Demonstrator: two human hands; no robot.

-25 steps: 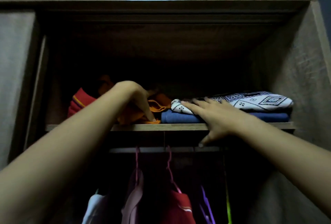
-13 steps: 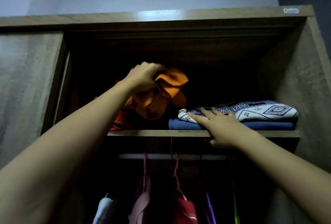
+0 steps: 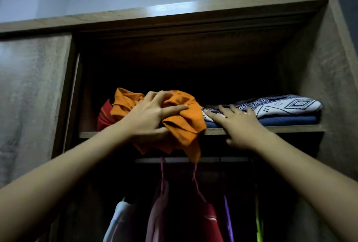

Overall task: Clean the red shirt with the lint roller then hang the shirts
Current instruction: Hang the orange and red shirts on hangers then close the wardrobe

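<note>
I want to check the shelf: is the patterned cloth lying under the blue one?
No, the patterned cloth lies on top of the folded blue cloth.

Both bare arms are raised toward the middle of the frame.

The left hand [image 3: 153, 117] is seen at centre, its fingers closed around a bunch of orange cloth [image 3: 186, 125], the forefinger laid straight toward the right. The right hand [image 3: 238, 125] is spread flat, palm down, at centre right, fingers pointing up and left, the thumb tucked below.
</note>
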